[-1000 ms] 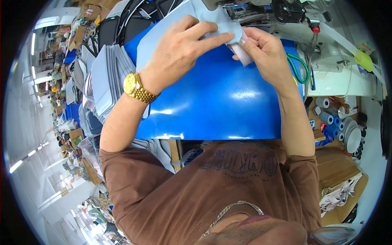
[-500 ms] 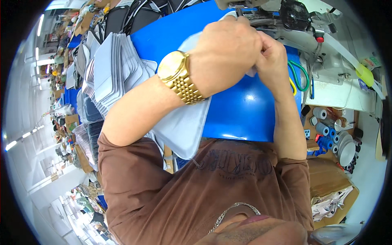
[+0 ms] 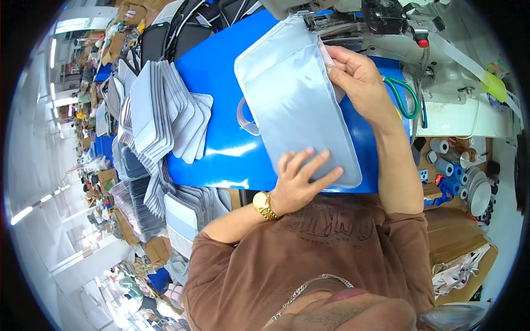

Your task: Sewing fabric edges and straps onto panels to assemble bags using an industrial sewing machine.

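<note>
A grey padded fabric panel [image 3: 301, 94] with a stitched edge lies across the blue work surface [image 3: 221, 160]. Its top edge reaches the presser foot area of a sewing machine [image 3: 337, 25]. My left hand [image 3: 306, 182], with a gold watch on the wrist, rests flat with spread fingers on the panel's near end. At the right edge, my right hand [image 3: 359, 83] pinches the panel, where a strip of pale pinkish cloth [image 3: 338, 91] shows underneath. A loop of pale strap [image 3: 248, 118] pokes out from the panel's left side.
Stacks of grey panels [image 3: 165, 110] stand at the left, with more piles below them. Green-handled scissors [image 3: 406, 99] lie right of my right hand. Thread spools [image 3: 452, 171] fill a shelf at the right, above an open cardboard box [image 3: 458, 248]. Black bags [image 3: 187, 33] sit at the back left.
My left hand has moved from the machine down to the panel's near end. The panel has swung to the right and now lies flat in view. My right hand stays near its edge.
</note>
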The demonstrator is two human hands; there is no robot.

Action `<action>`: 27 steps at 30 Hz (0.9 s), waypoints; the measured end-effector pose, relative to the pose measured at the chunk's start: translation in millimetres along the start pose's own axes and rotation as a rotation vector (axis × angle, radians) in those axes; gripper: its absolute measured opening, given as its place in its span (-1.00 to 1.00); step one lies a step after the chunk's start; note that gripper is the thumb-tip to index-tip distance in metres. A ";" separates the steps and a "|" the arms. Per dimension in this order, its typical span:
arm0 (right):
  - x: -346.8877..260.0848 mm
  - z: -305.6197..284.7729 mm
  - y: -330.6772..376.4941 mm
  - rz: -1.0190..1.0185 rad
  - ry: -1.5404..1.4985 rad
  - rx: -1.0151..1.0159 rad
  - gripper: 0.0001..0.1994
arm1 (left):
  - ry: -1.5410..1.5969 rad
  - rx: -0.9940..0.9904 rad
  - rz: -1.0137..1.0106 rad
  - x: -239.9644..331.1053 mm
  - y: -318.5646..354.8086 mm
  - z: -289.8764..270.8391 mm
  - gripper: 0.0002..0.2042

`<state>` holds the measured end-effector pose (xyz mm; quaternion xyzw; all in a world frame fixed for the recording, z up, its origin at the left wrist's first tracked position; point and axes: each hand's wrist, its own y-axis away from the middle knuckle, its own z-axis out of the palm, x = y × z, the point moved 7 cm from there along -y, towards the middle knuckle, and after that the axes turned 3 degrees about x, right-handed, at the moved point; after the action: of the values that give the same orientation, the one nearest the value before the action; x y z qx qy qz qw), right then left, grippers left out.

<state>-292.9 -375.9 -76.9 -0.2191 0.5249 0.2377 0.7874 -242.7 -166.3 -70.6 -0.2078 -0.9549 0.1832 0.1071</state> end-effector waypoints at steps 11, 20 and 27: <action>-4.2 1.8 -6.7 -0.056 0.009 -0.029 -0.67 | 0.162 -0.167 0.183 -4.4 -58.7 -72.8 -0.52; -7.7 1.7 -6.6 -0.062 0.042 0.009 -0.67 | 0.072 -0.111 0.232 -41.3 -85.0 -80.3 -0.49; -10.3 1.2 -6.7 -0.101 0.145 0.037 -0.69 | 0.030 -0.175 0.244 -73.5 -105.6 -74.2 -0.46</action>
<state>-291.4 -381.9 -66.3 -0.2471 0.5732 0.1714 0.7622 -194.2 -265.0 29.1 -0.3338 -0.9330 0.1079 0.0799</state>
